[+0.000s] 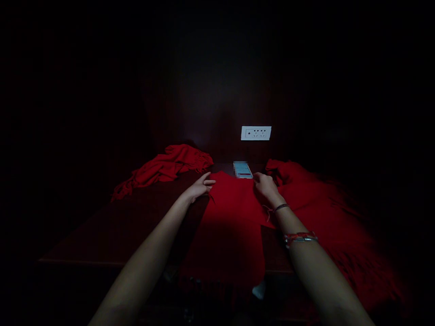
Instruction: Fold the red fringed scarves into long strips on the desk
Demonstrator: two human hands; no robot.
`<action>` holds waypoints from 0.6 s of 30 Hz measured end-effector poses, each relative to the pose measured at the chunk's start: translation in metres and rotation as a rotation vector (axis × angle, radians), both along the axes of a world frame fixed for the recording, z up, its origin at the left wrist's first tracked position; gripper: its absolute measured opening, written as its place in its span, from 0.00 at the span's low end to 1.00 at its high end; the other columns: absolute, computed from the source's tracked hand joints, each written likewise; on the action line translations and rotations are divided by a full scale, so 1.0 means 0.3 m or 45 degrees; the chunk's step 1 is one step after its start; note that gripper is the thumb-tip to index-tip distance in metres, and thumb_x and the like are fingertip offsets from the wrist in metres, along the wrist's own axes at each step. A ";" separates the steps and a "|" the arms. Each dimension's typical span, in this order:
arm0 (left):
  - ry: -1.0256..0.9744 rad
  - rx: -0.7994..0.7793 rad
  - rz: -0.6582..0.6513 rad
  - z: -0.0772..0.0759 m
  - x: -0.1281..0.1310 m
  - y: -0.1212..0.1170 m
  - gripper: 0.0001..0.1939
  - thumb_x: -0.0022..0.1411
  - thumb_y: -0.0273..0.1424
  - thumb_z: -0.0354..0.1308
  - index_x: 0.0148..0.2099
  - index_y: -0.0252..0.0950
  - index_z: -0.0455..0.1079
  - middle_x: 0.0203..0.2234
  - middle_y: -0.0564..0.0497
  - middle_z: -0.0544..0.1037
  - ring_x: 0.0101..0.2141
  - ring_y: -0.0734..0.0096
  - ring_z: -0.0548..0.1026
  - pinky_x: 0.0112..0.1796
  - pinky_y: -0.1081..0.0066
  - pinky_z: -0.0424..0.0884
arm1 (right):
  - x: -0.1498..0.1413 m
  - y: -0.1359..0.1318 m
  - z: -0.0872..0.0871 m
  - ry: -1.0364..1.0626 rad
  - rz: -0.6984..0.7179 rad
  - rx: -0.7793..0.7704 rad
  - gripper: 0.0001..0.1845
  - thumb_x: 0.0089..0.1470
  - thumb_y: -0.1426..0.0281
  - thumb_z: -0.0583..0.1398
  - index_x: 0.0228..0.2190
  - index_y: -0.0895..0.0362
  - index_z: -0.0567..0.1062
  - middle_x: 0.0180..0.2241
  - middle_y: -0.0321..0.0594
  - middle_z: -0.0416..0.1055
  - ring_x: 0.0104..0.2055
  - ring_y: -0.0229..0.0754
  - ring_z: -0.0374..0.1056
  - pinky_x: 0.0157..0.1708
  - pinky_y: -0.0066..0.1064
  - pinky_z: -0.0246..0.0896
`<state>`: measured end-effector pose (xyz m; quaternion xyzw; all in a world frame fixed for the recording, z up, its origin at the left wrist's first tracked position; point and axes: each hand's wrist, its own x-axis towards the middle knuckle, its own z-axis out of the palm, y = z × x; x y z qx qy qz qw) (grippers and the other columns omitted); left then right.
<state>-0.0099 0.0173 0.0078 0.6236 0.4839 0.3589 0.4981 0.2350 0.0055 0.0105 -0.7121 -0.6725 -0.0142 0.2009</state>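
A red fringed scarf lies lengthwise on the dark table in front of me, its fringed end hanging over the near edge. At its far left corner is my left hand, fingers apart and touching the cloth's edge. My right hand is closed, pinching the far right corner of the same scarf; its fingertips are partly hidden. Bracelets circle my right wrist and forearm. Just beyond the scarf's far edge lies a phone-like flat device with a lit, blurred screen.
Another red fringed cloth is bunched at the back left of the table. More red fringed cloth spreads over the right side. A white socket panel is on the dark back wall. The surroundings are very dark.
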 end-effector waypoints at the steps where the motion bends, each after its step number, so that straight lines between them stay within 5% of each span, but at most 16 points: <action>1: 0.078 0.027 -0.060 0.000 -0.002 -0.008 0.40 0.44 0.16 0.49 0.58 0.40 0.38 0.47 0.46 0.62 0.36 0.77 0.68 0.31 0.79 0.66 | 0.002 0.000 -0.005 -0.019 -0.012 -0.051 0.18 0.50 0.72 0.48 0.43 0.55 0.65 0.39 0.47 0.67 0.42 0.43 0.63 0.36 0.29 0.57; 8: 0.849 0.415 -0.134 0.011 0.009 -0.051 0.51 0.36 0.28 0.62 0.59 0.37 0.39 0.47 0.44 0.59 0.47 0.63 0.60 0.45 0.70 0.58 | -0.010 -0.018 -0.003 -0.118 -0.092 -0.161 0.18 0.50 0.73 0.48 0.43 0.56 0.67 0.39 0.51 0.67 0.40 0.46 0.64 0.34 0.32 0.58; 11: 1.058 0.580 -0.050 0.011 0.006 -0.044 0.39 0.44 0.27 0.56 0.58 0.35 0.44 0.39 0.46 0.65 0.42 0.65 0.65 0.41 0.72 0.60 | -0.011 -0.022 0.007 -0.110 -0.088 -0.150 0.17 0.49 0.73 0.48 0.42 0.56 0.67 0.38 0.51 0.67 0.40 0.46 0.64 0.33 0.32 0.58; 14: 1.198 0.743 -0.142 -0.001 -0.007 -0.030 0.32 0.45 0.22 0.51 0.55 0.35 0.53 0.38 0.46 0.67 0.40 0.66 0.66 0.41 0.73 0.60 | 0.014 -0.017 0.017 -0.087 -0.063 -0.108 0.16 0.49 0.71 0.50 0.41 0.56 0.68 0.39 0.48 0.68 0.41 0.44 0.64 0.34 0.30 0.58; 18: 1.385 0.651 -0.267 -0.019 -0.014 -0.026 0.26 0.46 0.24 0.50 0.50 0.39 0.60 0.40 0.44 0.66 0.41 0.64 0.66 0.42 0.72 0.60 | 0.077 -0.007 0.033 -0.068 -0.028 -0.096 0.16 0.48 0.70 0.53 0.40 0.57 0.68 0.39 0.46 0.68 0.41 0.42 0.64 0.37 0.27 0.57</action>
